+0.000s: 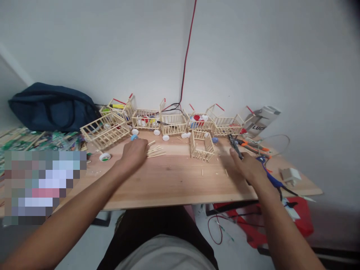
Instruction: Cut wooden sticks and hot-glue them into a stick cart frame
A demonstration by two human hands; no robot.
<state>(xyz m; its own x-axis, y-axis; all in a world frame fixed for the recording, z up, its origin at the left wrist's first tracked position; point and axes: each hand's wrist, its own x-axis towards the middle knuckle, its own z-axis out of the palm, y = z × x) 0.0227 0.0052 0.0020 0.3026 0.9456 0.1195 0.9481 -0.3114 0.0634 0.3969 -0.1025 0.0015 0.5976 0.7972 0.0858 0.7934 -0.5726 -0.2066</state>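
Note:
My left hand (pixel 135 150) is curled closed on the table, at the left ends of a small fan of thin wooden sticks (pixel 156 151). Its fingertips are hidden, so I cannot see what they pinch. A dark pliers-like tool (pixel 235 146) is gripped in my right hand (pixel 247 165), its tip pointing away from me. Between the hands stands a small open frame of wooden sticks (pixel 201 150). Behind it is a row of little stick-built carts, among them one with white wheels (pixel 173 125). A larger tilted cart (pixel 105 132) is left of my left hand.
A blue glue gun (pixel 272 180) lies beside my right wrist, near orange-handled tools (pixel 255 145) and a white block (pixel 291 175). At left are a dark blue bag (pixel 53 107) and heaped green plastic scraps. A bottle cap (pixel 105 157) and stick offcuts lie on the wooden table (pixel 174 187).

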